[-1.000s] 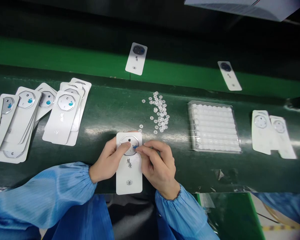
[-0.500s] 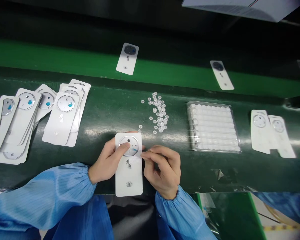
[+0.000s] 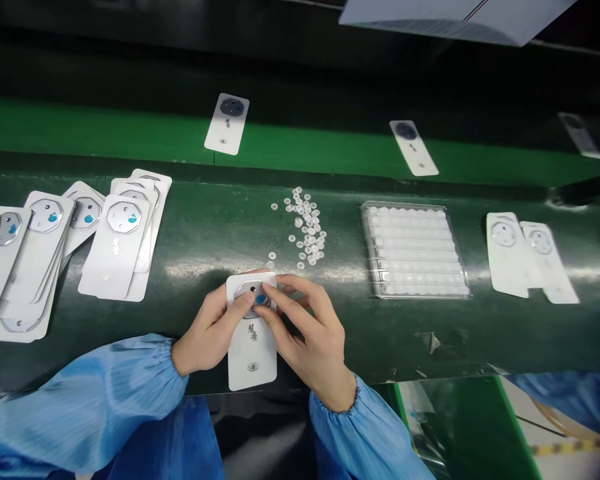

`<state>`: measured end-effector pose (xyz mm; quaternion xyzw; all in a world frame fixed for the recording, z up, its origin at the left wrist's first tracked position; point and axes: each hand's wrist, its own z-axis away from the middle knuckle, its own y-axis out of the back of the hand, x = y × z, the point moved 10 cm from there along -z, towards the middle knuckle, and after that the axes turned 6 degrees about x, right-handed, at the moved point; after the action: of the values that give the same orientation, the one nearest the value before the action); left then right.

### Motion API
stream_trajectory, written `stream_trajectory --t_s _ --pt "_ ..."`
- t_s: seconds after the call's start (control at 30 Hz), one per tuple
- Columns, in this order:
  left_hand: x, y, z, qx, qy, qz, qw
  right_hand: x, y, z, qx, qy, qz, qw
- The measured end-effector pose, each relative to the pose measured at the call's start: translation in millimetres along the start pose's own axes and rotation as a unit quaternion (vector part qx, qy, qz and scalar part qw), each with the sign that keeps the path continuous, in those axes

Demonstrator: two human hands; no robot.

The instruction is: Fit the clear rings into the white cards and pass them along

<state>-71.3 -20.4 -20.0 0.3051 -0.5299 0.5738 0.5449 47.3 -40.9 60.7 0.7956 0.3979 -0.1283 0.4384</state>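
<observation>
My left hand [image 3: 207,333] is closed on the left edge of a white rounded panel [image 3: 253,347], its thumb lying on the silver octagonal plate near the top. Printed characters and a small emblem mark the panel's lower half. My right hand [image 3: 310,327] is at the upper right edge of the same panel. Its thumb and index finger touch the octagonal plate on both sides of a blue spot [image 3: 261,299], and its other fingers are partly hidden at the edge. Just beyond, small clear round pieces [image 3: 307,227] lie scattered on the dark green work surface [image 3: 200,220].
Similar panels lie in overlapping stacks [image 3: 123,247] to the left. Right of the loose pieces is a clear tray [image 3: 417,250] with white rows. Two more panels [image 3: 510,263] overlap farther right. On a bright green strip behind, single panels [image 3: 227,127] lie apart.
My right hand has moved left and up onto the panel's octagonal plate, from a pinch beside its right edge. My left hand keeps its hold. Panels on the green strip have shifted left in view.
</observation>
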Motion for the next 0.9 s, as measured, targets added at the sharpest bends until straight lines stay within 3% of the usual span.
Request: stream_trajectory --t_s 0.13,0.33,0.43,0.53,0.63,0.7,0.8,0.87,0.9 --pt "-3 -1.3 1 -0.009 0.004 -0.003 1.000 -6 -3 4 0.015 0.035 0.015 0.999" --pt "-3 0.8 0 0.003 0.000 -0.034 0.999 -1 -9 10 0.065 0.011 0.004 0.998" --pt "-4 2.7 0 0.022 0.011 -0.019 1.000 13 -3 8 0.084 -0.068 -0.060 0.992" --pt "-18 2.0 0 0.023 0.084 0.063 0.994 49 12 17 0.109 -0.217 -0.212 0.947" --pt "-25 4.2 2 0.025 0.128 0.094 0.987 99 48 44 0.168 -0.320 -0.317 0.877" --pt "-22 15.6 4 0.064 0.124 0.053 0.989 141 90 79 0.240 -0.376 -0.317 0.837" --pt "-10 41.0 4 0.176 0.115 -0.018 0.978 204 167 160 0.372 -0.471 -0.256 0.758" --pt "-2 38.7 -7 0.202 0.129 -0.041 0.970 230 213 219 0.448 -0.509 -0.220 0.702" --pt "2 26.9 -17 0.191 0.141 -0.052 0.970 238 230 246 0.474 -0.520 -0.209 0.679"
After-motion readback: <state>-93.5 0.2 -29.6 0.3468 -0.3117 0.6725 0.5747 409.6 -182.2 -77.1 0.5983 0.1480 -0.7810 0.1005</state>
